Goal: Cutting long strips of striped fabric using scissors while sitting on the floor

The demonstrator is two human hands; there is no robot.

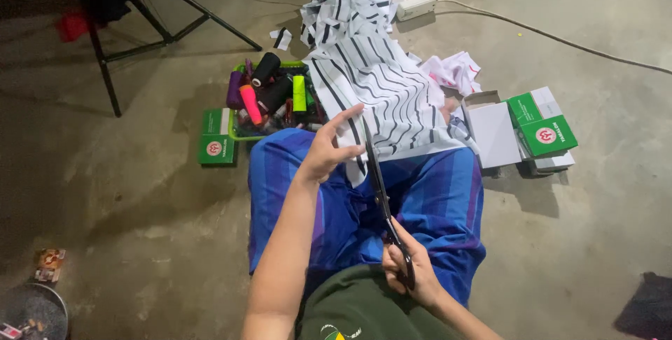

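Sitting on the concrete floor [140, 193] with legs folded under blue striped trousers [434, 207], the person works right over the lap. Nearest the body, the right hand [406, 270] has its fingers threaded through and closed around the dark handles of a pair of long scissors [381, 196]. The blades run up and away from that hand, and their tips reach the near edge of a white cloth with black stripes [378, 81]. Whether the blades are parted or together is hard to tell from this angle.

A little further out, the left hand [325, 151] rests on the same near edge of the cloth, just left of the blades; the forefinger stretches out along the fabric and the other fingers curl loosely, pressing rather than gripping. The cloth drapes over the knees and trails away across the floor in a crumpled heap.

Beyond the left knee sits a green basket [241, 133] crowded with spools of thread [269, 85] in black, pink, purple and lime. A green box [217, 137] lies just beside it. To the right, near the other knee, are more green and white boxes [542, 130], one standing open. Further back, a white power strip [416, 5] lies on the floor with its cable running off to the right, and the black legs of a stand [140, 18] occupy the far left.
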